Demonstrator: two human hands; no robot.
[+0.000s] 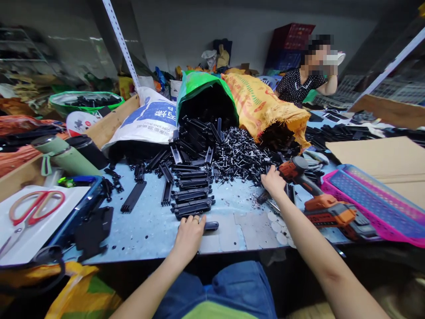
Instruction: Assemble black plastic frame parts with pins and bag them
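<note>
My left hand [190,235] is closed around a black plastic strip [211,226] at the table's front, with one rounded end poking out to the right. Just beyond it lies a row of similar black plastic parts [194,193]. My right hand [274,180] is at the right edge of a heap of small black pieces with metal pins [241,153]. Its fingers are bent together, and what they hold, if anything, is hidden. Beside that hand rests an orange and black cordless drill [327,204].
Open sacks spill parts: a white one [149,115], a green one [209,82] and a yellow one [265,104]. Red-handled scissors [36,208] and a green bottle [71,157] are at left. A pink basket [375,212] and cardboard [378,159] lie right. A person [299,84] sits opposite.
</note>
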